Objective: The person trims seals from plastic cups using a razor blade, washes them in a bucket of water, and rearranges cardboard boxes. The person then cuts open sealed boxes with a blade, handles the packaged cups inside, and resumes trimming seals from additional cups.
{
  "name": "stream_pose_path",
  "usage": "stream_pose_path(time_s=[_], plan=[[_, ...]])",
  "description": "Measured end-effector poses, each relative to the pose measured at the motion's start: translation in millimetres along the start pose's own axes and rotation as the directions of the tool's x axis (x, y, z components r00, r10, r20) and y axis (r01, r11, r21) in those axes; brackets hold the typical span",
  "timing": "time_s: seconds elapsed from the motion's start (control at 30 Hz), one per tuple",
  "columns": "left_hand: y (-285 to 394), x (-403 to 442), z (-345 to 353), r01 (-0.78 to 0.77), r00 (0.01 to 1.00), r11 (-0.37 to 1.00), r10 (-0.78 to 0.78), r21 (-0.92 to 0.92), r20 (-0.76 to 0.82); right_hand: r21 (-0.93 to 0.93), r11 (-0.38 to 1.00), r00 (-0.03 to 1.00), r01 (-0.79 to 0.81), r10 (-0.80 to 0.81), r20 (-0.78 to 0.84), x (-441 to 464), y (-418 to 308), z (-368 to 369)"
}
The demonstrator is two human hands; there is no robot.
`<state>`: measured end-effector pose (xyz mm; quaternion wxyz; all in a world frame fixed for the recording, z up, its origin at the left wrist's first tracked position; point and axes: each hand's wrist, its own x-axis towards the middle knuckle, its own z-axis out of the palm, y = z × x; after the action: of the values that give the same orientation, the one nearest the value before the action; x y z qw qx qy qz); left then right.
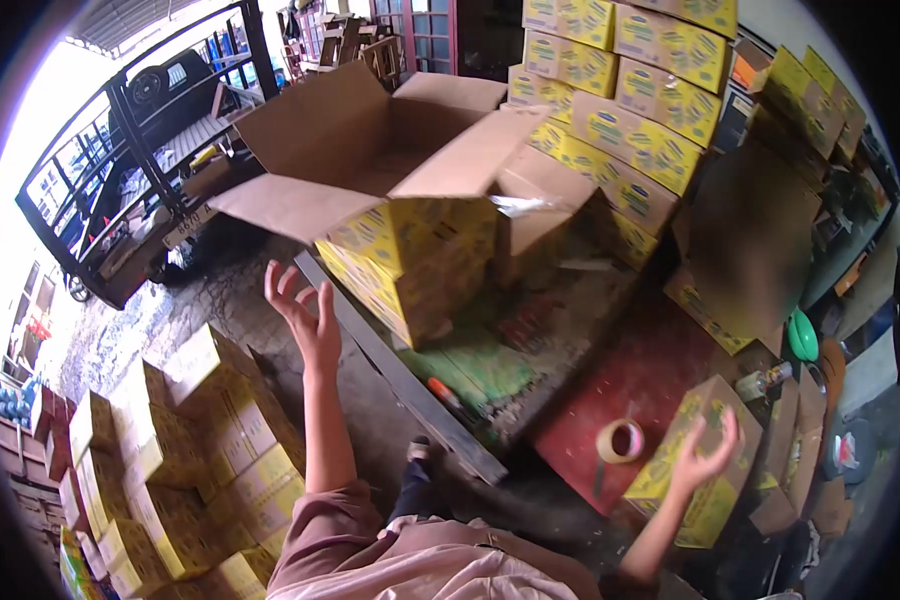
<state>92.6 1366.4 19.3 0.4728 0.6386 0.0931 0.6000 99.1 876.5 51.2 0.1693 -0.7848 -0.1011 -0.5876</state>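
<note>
My left hand (307, 318) is raised with its fingers apart, holding nothing, just left of the bench edge. Nearest to it is a large yellow-printed cardboard box (405, 265), upright on the bench, with its top flaps spread and a bare brown inside. My right hand (708, 455), fingers also apart and nothing in them, hovers in front of a yellow carton (660, 478) at the lower right. I cannot tell whether it touches the carton. A roll of brown tape (622, 440) lies on the red surface (610, 395) beside that carton. An orange-handled tool (443, 391) rests on the bench.
Yellow cartons (640, 120) are stacked high behind the bench (480, 365). More cartons (180, 430) stand on the floor at my left. A truck bed (135, 250) is at the back left. Opened cartons (795, 455) and a green plastic item (802, 335) sit at the right.
</note>
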Motion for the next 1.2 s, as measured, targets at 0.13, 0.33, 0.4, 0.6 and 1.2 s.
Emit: stream_pose_path(time_s=[0.13, 0.33, 0.4, 0.6, 1.2], plan=[[-5, 101, -2, -0.440, 0.898, 0.849, 0.411, 0.294, 0.156, 0.320, 0.937, 0.990, 0.139, -0.140, -0.018, 63, -127, 110], [-1, 179, 25, -0.620, 0.626, 0.752, 0.301, 0.225, 0.719, 0.684, 0.720, 0.966, 0.116, -0.242, 0.091, 220, -258, 220], [-21, 192, 41, -0.580, 0.507, 0.799, 0.203, 0.158, 0.838, 0.728, 0.685, 0.903, -0.006, -0.309, 0.298, 257, -283, 271], [-39, 201, 50, -0.553, 0.474, 0.823, 0.180, 0.132, 0.862, 0.250, 0.917, 0.599, -0.310, -0.016, 0.801, 289, -286, 460], [-107, 203, 36, -0.197, 0.975, 0.967, 0.210, 0.159, -0.071, 0.514, 0.856, 0.586, 0.049, -0.442, 0.679, 257, -214, 467]])
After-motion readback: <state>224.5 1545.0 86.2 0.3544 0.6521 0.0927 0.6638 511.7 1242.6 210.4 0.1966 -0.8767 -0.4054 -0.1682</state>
